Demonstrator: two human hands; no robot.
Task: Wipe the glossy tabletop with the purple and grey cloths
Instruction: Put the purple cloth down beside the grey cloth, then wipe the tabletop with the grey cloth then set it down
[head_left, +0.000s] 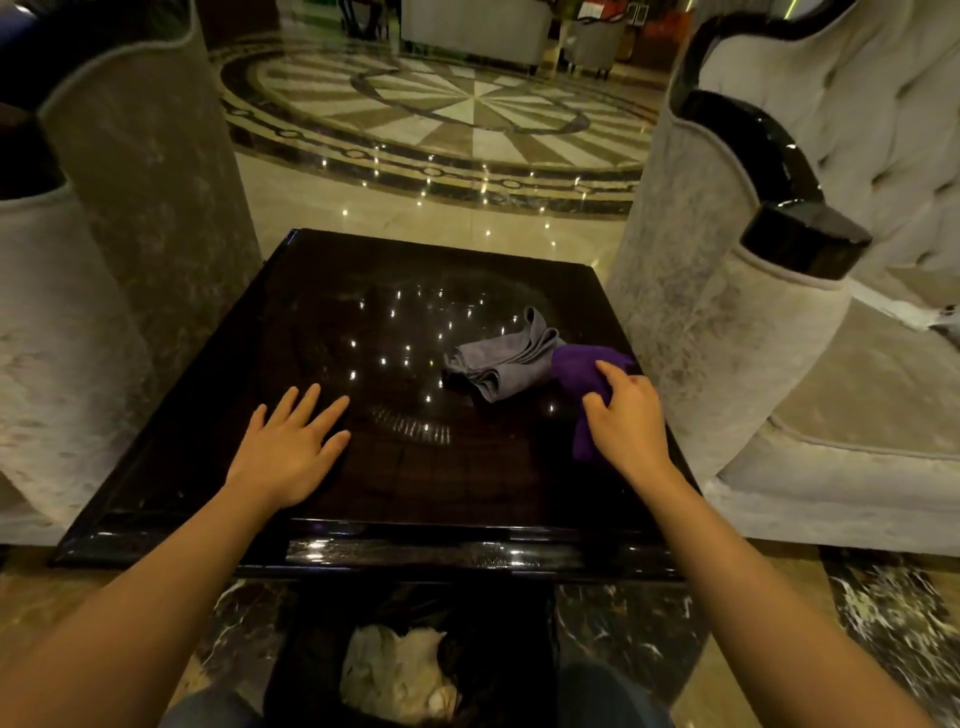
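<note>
A dark, glossy square tabletop (363, 312) fills the middle of the view and mirrors small ceiling lights. A folded grey cloth (501, 361) lies on its right half. Touching the grey cloth's right side is a bunched purple cloth (576, 366), near the table's right edge. My right hand (626, 415) rests on the purple cloth with its fingers curled over it. My left hand (291, 447) lies flat on the bare tabletop at the near left, fingers spread, holding nothing.
Pale velvet armchairs stand close on the left (130, 208) and the right (779, 260) of the table. A dark bin (405, 670) with crumpled paper sits under the table's near edge. Polished patterned marble floor (441, 114) lies beyond.
</note>
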